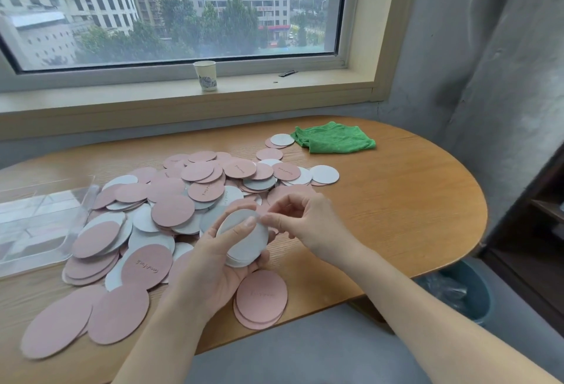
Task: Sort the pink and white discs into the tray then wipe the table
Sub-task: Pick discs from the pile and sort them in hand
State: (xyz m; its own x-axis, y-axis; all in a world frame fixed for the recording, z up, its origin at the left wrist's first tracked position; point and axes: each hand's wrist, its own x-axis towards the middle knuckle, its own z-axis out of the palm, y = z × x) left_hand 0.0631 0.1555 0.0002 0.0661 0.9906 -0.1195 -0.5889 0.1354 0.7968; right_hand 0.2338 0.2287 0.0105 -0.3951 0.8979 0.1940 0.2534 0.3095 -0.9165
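Nearest discs: two pink discs [262, 298] lie stacked at the table's near edge, just below the hands; they look easy to sweep up later.
Left hand: the left hand [219, 264] cups a small stack of white discs [244, 240] from beneath, fingers curled round its rim, thumb across the top face.
Right hand: the right hand [300, 218] pinches at the stack's upper edge with thumb and forefinger, seemingly squaring it or adding a disc; I cannot tell which.
Doing it well: keep the stack one colour, align the edges before letting go, and support it from below so the thin discs do not fan out.
Pile: the mixed pile of discs [189, 200] spreads across the table [412, 200] just beyond the hands, pink and white faces overlapping.
Tray: the clear tray [39, 225] sits at the left, its wall touching the pile; what it already holds is hard to make out.
Cloth: the green cloth [334, 138] lies crumpled at the far side, beside a few stray discs, ready for wiping.
Sill: a paper cup [206, 75] stands on the windowsill.
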